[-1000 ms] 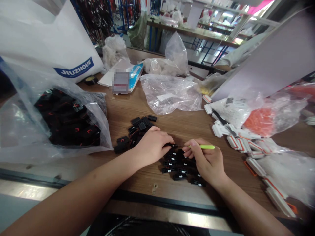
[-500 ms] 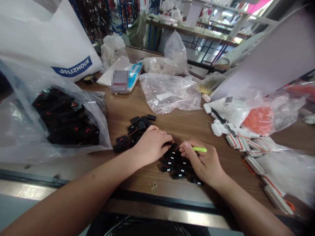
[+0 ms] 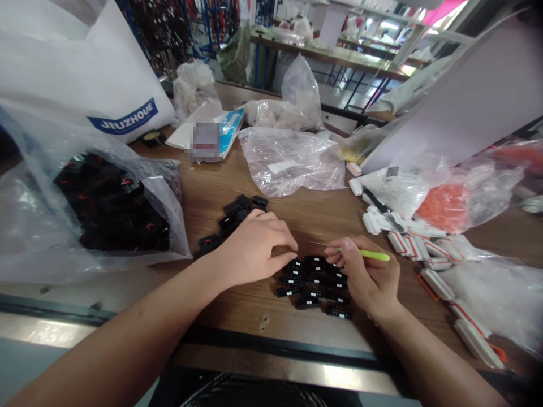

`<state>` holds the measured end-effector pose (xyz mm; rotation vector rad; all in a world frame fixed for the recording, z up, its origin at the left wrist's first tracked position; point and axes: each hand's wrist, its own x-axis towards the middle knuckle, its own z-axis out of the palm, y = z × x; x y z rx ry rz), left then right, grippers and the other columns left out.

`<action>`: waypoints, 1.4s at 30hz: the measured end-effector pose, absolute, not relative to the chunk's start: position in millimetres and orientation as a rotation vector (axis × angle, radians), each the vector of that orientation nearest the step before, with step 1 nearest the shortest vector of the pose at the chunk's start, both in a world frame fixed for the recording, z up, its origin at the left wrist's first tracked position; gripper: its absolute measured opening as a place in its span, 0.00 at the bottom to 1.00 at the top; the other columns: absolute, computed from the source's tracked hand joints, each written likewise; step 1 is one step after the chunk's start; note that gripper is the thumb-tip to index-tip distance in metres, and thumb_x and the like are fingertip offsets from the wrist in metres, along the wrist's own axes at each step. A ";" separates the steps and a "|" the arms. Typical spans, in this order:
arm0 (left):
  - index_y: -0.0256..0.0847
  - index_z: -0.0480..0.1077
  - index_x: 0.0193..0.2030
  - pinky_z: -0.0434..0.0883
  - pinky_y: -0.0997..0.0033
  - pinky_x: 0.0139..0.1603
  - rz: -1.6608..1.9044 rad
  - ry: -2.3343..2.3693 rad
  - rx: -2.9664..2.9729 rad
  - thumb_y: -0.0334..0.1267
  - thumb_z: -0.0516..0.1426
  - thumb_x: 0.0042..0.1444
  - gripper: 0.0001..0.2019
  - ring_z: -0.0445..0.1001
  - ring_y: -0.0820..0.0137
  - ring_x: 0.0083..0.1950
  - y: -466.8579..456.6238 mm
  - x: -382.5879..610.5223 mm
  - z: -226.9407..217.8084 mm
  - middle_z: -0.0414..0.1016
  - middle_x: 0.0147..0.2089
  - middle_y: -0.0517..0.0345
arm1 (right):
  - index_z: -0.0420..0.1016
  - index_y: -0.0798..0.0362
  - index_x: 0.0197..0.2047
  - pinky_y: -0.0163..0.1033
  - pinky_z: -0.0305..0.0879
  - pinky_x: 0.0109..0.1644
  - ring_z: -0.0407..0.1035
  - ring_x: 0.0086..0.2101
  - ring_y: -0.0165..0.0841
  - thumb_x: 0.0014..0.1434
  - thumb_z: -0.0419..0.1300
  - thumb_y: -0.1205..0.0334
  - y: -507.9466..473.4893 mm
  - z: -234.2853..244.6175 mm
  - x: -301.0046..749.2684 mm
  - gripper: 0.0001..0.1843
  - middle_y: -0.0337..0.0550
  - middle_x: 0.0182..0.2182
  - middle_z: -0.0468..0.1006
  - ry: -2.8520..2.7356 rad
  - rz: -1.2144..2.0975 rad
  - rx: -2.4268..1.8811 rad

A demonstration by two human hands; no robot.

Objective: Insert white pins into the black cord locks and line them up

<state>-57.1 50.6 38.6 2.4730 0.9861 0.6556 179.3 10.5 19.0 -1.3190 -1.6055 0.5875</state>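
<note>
My right hand (image 3: 369,274) is closed around a slim yellow-green handled pick (image 3: 375,255). Its thin, needle-like tip points left over the table. Just below and left of that hand lie rows of black plastic connectors (image 3: 314,281), many with paired white dots facing up. My left hand (image 3: 258,246) hovers at the upper left of these rows. Its thumb and forefinger are apart with nothing seen between them, and the thumb tip is close to one connector. Behind the left hand is a loose pile of black connectors (image 3: 231,217), partly hidden by it.
A clear plastic bag (image 3: 178,226) full of black connectors stands at left, before a large white bag (image 3: 76,68). A flat clear bag (image 3: 297,164) and a booklet (image 3: 233,127) lie farther back. White-and-orange parts (image 3: 416,246) and bags line the right side.
My right hand has drawn back to the right with the pick. The black connector between the hands is let go, and my left thumb and forefinger have parted.
</note>
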 end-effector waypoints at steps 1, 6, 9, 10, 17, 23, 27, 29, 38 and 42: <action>0.47 0.77 0.40 0.59 0.61 0.53 0.617 0.936 2.456 0.38 0.60 0.62 0.04 0.72 0.67 0.46 49.8 -54.9 37.7 0.80 0.41 0.63 | 0.79 0.52 0.37 0.38 0.74 0.32 0.74 0.25 0.31 0.67 0.56 0.58 10.2 19.3 179.2 0.12 0.43 0.29 0.81 -1.611 0.585 -1.312; 0.48 0.78 0.42 0.59 0.62 0.52 0.523 0.884 2.442 0.36 0.61 0.62 0.05 0.72 0.67 0.46 49.3 -50.9 32.3 0.80 0.40 0.64 | 0.79 0.52 0.37 0.37 0.73 0.32 0.74 0.26 0.30 0.67 0.57 0.60 8.0 21.1 179.5 0.11 0.42 0.29 0.81 -1.652 0.592 -1.295; 0.48 0.77 0.43 0.59 0.62 0.53 0.508 0.892 2.461 0.37 0.61 0.62 0.05 0.72 0.67 0.47 50.4 -50.6 29.7 0.80 0.40 0.63 | 0.79 0.52 0.37 0.37 0.73 0.32 0.75 0.26 0.30 0.67 0.57 0.60 6.8 21.1 179.5 0.11 0.42 0.29 0.81 -1.661 0.590 -1.288; 0.48 0.77 0.44 0.58 0.62 0.53 0.499 0.894 2.472 0.37 0.60 0.62 0.06 0.72 0.67 0.47 50.8 -50.4 28.9 0.80 0.40 0.63 | 0.80 0.52 0.37 0.37 0.73 0.32 0.75 0.26 0.30 0.66 0.57 0.60 6.5 20.9 179.4 0.11 0.41 0.29 0.81 -1.665 0.589 -1.281; 0.44 0.76 0.43 0.58 0.61 0.52 0.446 0.950 2.570 0.36 0.59 0.62 0.05 0.72 0.65 0.45 52.7 -49.6 26.0 0.79 0.39 0.59 | 0.79 0.53 0.36 0.35 0.71 0.29 0.74 0.25 0.29 0.66 0.56 0.60 3.6 22.1 177.0 0.11 0.41 0.28 0.80 -1.683 0.609 -1.269; 0.42 0.76 0.40 0.60 0.63 0.46 0.458 1.015 2.559 0.36 0.60 0.60 0.04 0.73 0.64 0.42 52.0 -49.8 26.4 0.78 0.35 0.59 | 0.78 0.52 0.36 0.34 0.72 0.31 0.75 0.26 0.28 0.67 0.56 0.62 1.6 24.3 171.5 0.11 0.40 0.28 0.80 -1.815 0.713 -1.254; 0.43 0.75 0.39 0.60 0.62 0.47 0.451 1.022 2.562 0.36 0.59 0.60 0.04 0.73 0.65 0.41 52.1 -48.9 26.8 0.77 0.33 0.59 | 0.78 0.53 0.36 0.34 0.72 0.31 0.75 0.26 0.29 0.67 0.56 0.62 3.1 20.9 169.7 0.11 0.41 0.28 0.80 -1.830 0.736 -1.251; 0.43 0.75 0.39 0.60 0.62 0.48 0.452 1.023 2.568 0.36 0.59 0.59 0.04 0.73 0.65 0.41 52.2 -48.7 26.9 0.77 0.33 0.59 | 0.78 0.53 0.36 0.35 0.72 0.31 0.75 0.26 0.29 0.67 0.56 0.62 3.6 18.9 169.8 0.11 0.41 0.28 0.80 -1.832 0.733 -1.254; 0.43 0.75 0.39 0.59 0.61 0.49 0.451 1.034 2.562 0.36 0.59 0.60 0.04 0.73 0.65 0.41 51.6 -49.3 26.7 0.77 0.33 0.60 | 0.78 0.53 0.36 0.36 0.74 0.32 0.75 0.26 0.30 0.67 0.56 0.60 3.8 16.4 169.3 0.12 0.42 0.28 0.80 -1.813 0.739 -1.265; 0.43 0.75 0.38 0.59 0.61 0.48 0.448 1.036 2.561 0.36 0.59 0.59 0.03 0.73 0.65 0.40 51.5 -48.6 27.3 0.78 0.33 0.59 | 0.79 0.53 0.36 0.36 0.75 0.32 0.75 0.26 0.30 0.67 0.56 0.59 3.1 15.2 169.6 0.12 0.42 0.28 0.81 -1.816 0.714 -1.267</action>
